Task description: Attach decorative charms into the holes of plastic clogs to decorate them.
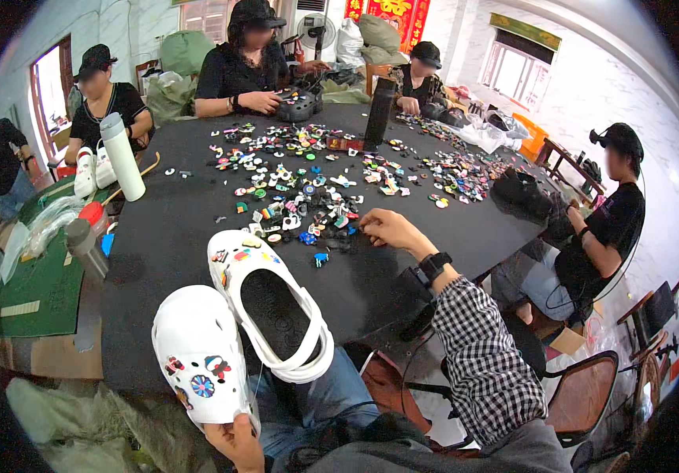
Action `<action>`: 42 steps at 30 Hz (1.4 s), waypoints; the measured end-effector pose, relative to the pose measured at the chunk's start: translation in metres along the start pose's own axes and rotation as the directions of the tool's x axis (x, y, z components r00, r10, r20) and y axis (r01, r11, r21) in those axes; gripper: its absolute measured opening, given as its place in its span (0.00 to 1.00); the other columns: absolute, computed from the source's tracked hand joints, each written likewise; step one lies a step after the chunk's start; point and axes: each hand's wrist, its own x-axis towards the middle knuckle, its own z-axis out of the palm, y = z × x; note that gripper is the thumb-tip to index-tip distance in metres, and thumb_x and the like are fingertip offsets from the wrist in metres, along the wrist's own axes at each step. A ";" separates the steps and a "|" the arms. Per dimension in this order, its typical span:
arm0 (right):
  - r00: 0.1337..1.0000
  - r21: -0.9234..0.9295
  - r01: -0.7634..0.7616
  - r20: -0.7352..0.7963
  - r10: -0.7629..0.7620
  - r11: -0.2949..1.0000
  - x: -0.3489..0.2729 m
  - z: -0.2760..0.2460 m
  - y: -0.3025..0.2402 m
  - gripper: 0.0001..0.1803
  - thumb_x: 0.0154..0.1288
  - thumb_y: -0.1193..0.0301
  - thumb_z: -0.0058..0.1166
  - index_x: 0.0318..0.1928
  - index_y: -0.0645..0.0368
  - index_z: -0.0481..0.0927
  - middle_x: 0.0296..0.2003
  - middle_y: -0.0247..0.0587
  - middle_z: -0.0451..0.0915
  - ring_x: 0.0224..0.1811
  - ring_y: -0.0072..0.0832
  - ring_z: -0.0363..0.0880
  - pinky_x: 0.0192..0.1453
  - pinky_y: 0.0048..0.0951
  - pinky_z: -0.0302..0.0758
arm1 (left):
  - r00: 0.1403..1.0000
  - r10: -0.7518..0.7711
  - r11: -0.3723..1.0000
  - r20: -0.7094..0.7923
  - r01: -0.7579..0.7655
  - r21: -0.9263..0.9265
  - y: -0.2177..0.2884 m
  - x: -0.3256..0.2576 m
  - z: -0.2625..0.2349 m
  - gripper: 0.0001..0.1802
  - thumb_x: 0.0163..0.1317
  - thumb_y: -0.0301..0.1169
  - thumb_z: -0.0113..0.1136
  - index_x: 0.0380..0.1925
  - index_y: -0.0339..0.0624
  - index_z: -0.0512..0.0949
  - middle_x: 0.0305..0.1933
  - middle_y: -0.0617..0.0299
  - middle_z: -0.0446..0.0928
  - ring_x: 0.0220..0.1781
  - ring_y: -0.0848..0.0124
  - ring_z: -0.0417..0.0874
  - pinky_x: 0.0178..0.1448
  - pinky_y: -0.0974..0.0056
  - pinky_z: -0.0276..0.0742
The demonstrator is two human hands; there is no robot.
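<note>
My left hand [235, 443] grips the heel end of a white clog [194, 331], its thumb pressed on the outside. That clog carries several colourful shoe charms, among them a blue wheel-shaped charm [202, 385]. Beside it on the table's near edge lies a second white clog [316, 359], its dark footbed showing and charms on its toe. My right hand [393, 231] reaches to the near right side of a pile of loose shoe charms [308, 206], fingers bent and drawn together; what is between them is hidden. A small blue charm [321, 259] lies apart, nearer me.
Charms are strewn across the black table [178, 229]. A dark bottle [380, 114] stands upright farther back. On the left are a pale green bottle [122, 158] and a grey cup [85, 244]. Several people sit around the table, one handling a dark clog [297, 106]. Chairs stand at right.
</note>
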 end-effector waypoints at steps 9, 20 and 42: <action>1.000 0.284 -0.015 0.028 0.007 0.959 0.001 -0.004 0.013 0.12 0.65 0.75 0.50 0.48 0.67 0.76 0.35 0.37 0.78 0.34 0.21 0.79 0.40 0.23 0.79 | 0.997 0.067 0.997 -0.037 -0.066 0.036 -0.007 -0.001 0.000 0.10 0.58 0.25 0.51 0.36 0.27 0.75 0.32 0.56 0.78 0.32 0.67 0.73 0.39 0.61 0.69; 0.999 0.112 -0.026 -0.027 0.029 0.993 -0.001 -0.005 0.011 0.21 0.61 0.57 0.60 0.43 0.63 0.76 0.34 0.39 0.79 0.35 0.24 0.78 0.40 0.25 0.75 | 0.972 -0.228 0.944 -0.051 0.208 -0.255 -0.044 -0.024 -0.001 0.23 0.53 0.28 0.56 0.49 0.25 0.70 0.46 0.52 0.75 0.46 0.66 0.77 0.50 0.63 0.73; 0.982 -0.174 0.161 -0.066 -0.175 0.972 0.003 0.004 0.012 0.10 0.61 0.70 0.56 0.43 0.60 0.78 0.31 0.37 0.80 0.32 0.22 0.79 0.39 0.26 0.77 | 0.990 -0.130 0.952 -0.058 0.108 -0.287 0.001 -0.006 0.006 0.12 0.54 0.24 0.63 0.38 0.31 0.76 0.33 0.65 0.76 0.26 0.83 0.70 0.27 0.74 0.63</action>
